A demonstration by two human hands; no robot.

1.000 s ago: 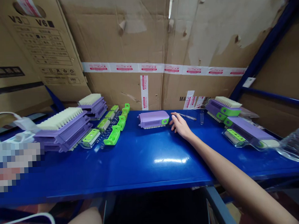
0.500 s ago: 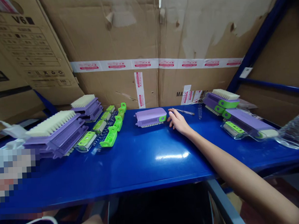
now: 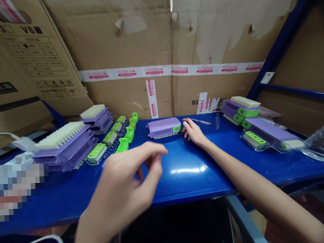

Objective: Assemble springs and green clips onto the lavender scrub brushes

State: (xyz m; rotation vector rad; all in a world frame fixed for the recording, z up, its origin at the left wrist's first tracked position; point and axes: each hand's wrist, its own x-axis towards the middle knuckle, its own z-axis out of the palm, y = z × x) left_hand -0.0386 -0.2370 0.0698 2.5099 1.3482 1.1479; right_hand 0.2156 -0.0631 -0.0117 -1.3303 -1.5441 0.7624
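Observation:
My right hand (image 3: 192, 131) rests on the blue table, fingers loosely bent and apart, with nothing in it. Just left of its fingertips lies a purple brush block (image 3: 163, 127), bristles down, with a green end piece. A pen-like screwdriver (image 3: 200, 121) lies behind the hand. My left hand (image 3: 129, 179) is raised over the table's front, nearer the camera. Its fingers curl loosely, the thumb close to the index finger, and no object shows between them. Beyond it stand green plastic brackets (image 3: 129, 134), the nearest partly covered by the hand.
Purple brush blocks (image 3: 66, 149) are stacked at left, beside green-topped clear pieces (image 3: 96, 153) and springs. More purple-and-green blocks (image 3: 268, 132) sit at right near clear plastic (image 3: 321, 144). One spring (image 3: 217, 121) lies at the back. Cardboard (image 3: 159, 36) walls the rear.
My left hand has risen into view from the bottom edge and now covers part of the nearest green bracket. My right hand and the brush block have stayed in place.

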